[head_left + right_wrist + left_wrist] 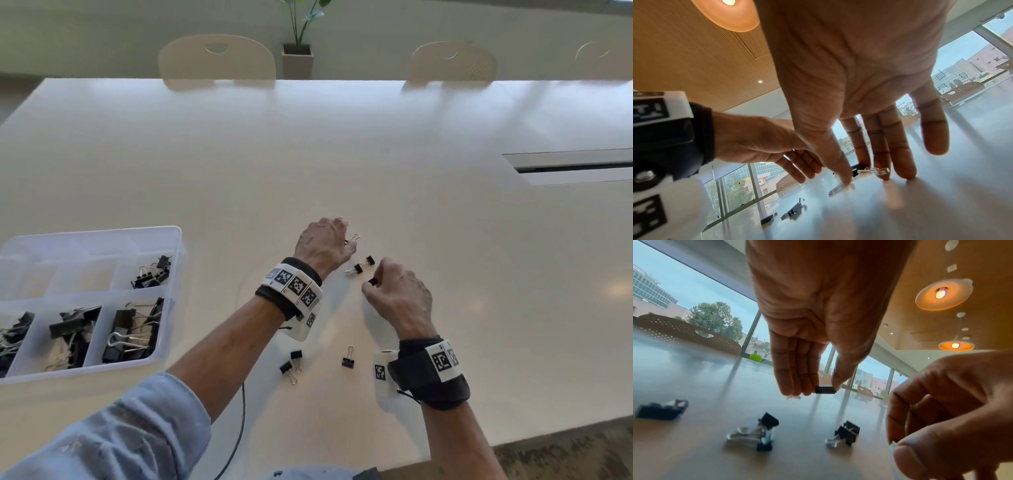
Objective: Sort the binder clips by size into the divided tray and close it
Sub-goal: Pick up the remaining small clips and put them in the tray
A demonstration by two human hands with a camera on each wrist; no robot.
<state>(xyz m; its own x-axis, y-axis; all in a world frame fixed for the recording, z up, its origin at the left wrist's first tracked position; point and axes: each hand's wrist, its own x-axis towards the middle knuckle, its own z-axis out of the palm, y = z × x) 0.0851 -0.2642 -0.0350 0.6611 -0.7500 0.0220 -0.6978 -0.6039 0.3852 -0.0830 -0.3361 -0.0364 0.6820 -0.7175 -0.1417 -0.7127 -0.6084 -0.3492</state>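
Left hand [325,245]: grip narrowed to a pinch, thumb and fingertips [807,386] closed on a small black binder clip [825,389] held just above the bench [342,154]. Right hand [399,296]: fingers curled in the head view, a small dark clip [372,281] at their tips; whether it is gripped cannot be told. Two clips [361,266] lie between the hands; three more [348,360] lie nearer the person. The divided tray [174,246], lid open, stands well to the left, clips in several compartments.
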